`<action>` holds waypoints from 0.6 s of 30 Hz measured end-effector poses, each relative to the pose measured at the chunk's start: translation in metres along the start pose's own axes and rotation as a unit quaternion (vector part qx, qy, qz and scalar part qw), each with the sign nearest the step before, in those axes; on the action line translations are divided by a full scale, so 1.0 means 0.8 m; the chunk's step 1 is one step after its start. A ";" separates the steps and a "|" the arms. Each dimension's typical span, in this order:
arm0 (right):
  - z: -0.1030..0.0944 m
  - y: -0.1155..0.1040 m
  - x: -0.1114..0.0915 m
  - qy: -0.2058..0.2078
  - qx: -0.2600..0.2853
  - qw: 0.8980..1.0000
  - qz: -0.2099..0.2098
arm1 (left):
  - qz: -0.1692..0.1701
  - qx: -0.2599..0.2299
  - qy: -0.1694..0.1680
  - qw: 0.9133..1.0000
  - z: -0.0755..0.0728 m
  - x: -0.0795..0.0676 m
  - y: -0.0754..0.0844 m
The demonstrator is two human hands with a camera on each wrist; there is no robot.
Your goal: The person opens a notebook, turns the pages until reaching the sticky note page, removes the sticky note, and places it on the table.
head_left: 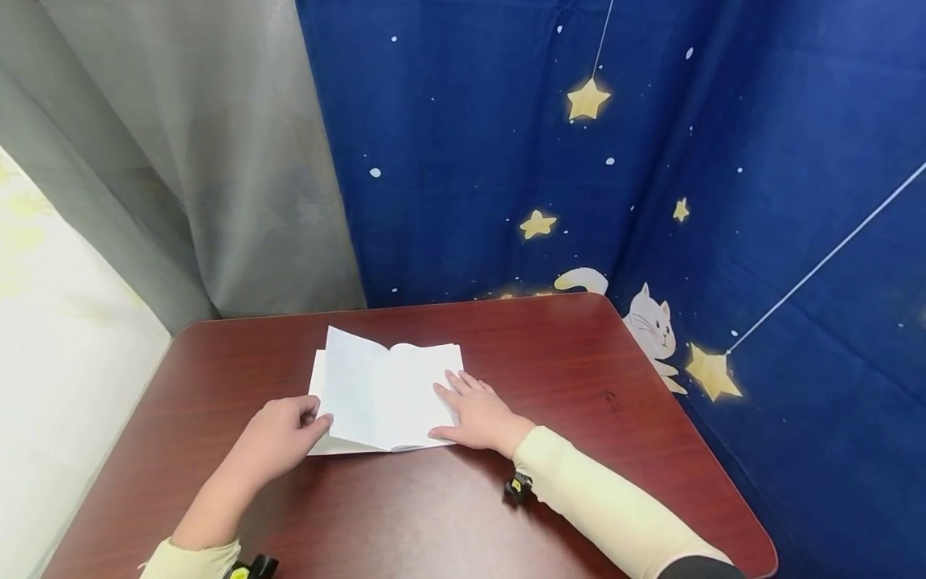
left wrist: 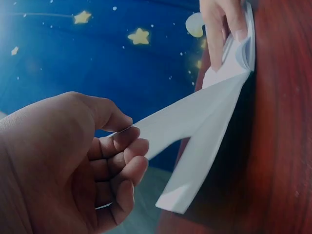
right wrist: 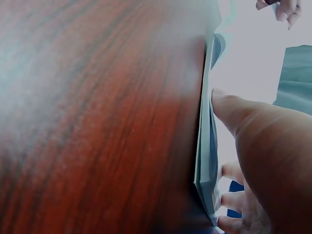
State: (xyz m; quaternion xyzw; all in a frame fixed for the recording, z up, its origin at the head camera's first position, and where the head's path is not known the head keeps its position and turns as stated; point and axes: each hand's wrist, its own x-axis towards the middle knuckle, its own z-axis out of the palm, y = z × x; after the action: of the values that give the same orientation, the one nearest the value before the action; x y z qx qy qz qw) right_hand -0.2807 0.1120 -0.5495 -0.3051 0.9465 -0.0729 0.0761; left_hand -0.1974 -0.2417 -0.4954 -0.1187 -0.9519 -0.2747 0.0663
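A white, blank-paged booklet (head_left: pixel 419 386) lies spread on the table. My left hand (head_left: pixel 285 434) pinches the outer edge of a raised page (head_left: pixel 350 394) between thumb and curled fingers. In the left wrist view that page (left wrist: pixel 170 117) slants up from the spine, above the lower pages (left wrist: pixel 200 161). My right hand (head_left: pixel 477 414) rests flat on the right-hand page with its fingers spread. From the right wrist view, the thumb lies along the near edge of the page stack (right wrist: pixel 207 146).
The reddish-brown wooden table (head_left: pixel 550 354) has rounded corners. Behind it hang a grey curtain (head_left: pixel 217 161) and a dark blue curtain (head_left: pixel 463 121) with stars and a white cat (head_left: pixel 651 326). Black wrist devices (head_left: pixel 517 488) sit at both cream sleeves.
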 end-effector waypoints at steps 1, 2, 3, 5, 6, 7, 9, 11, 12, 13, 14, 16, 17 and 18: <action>0.000 0.000 0.000 -0.001 0.001 1.000 0.000 | -0.002 -0.010 0.001 1.000 0.000 -0.002 -0.003; 0.000 0.001 0.001 0.000 0.000 1.000 0.000 | -0.003 -0.018 0.002 1.000 0.001 -0.004 -0.008; 0.000 0.001 0.001 -0.001 -0.001 1.000 0.001 | 0.007 -0.031 0.012 0.999 0.005 -0.006 -0.016; -0.001 0.001 0.002 0.001 -0.002 1.000 0.001 | 0.007 -0.039 0.014 0.999 0.006 -0.008 -0.022; -0.001 0.001 0.002 0.001 -0.002 1.000 0.001 | 0.004 -0.041 0.013 0.999 0.005 -0.010 -0.024; -0.002 0.001 0.001 0.001 -0.001 1.000 0.001 | -0.004 -0.041 0.008 0.999 0.005 -0.011 -0.024; -0.003 0.000 0.001 0.001 0.002 1.000 0.001 | -0.018 -0.033 -0.002 0.999 0.003 -0.013 -0.024; -0.002 0.000 0.001 0.001 0.004 1.000 0.001 | -0.045 -0.017 -0.025 0.999 -0.002 -0.014 -0.018; -0.003 -0.001 0.001 0.001 0.005 1.000 0.000 | -0.053 -0.010 -0.031 0.998 -0.002 -0.015 -0.018; -0.002 -0.001 0.001 0.002 0.006 1.000 0.000 | -0.061 -0.002 -0.037 0.997 -0.002 -0.015 -0.018; -0.002 -0.001 0.001 0.003 0.006 1.000 0.000 | -0.068 0.004 -0.042 0.997 -0.002 -0.015 -0.019; -0.001 0.000 0.002 0.004 0.005 1.000 0.001 | -0.079 0.013 -0.049 0.996 0.000 -0.016 -0.022; -0.001 -0.001 0.002 0.005 0.005 1.000 0.001 | -0.084 0.017 -0.052 0.995 0.001 -0.016 -0.024; 0.000 -0.001 0.002 0.005 0.005 1.000 0.001 | -0.084 0.019 -0.054 0.995 0.001 -0.017 -0.026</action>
State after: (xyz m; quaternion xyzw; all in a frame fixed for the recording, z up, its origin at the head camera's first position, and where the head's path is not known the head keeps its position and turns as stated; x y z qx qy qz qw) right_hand -0.2818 0.1105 -0.5497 -0.3030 0.9469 -0.0791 0.0725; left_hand -0.1898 -0.2606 -0.5092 -0.0513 -0.9658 -0.2541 -0.0061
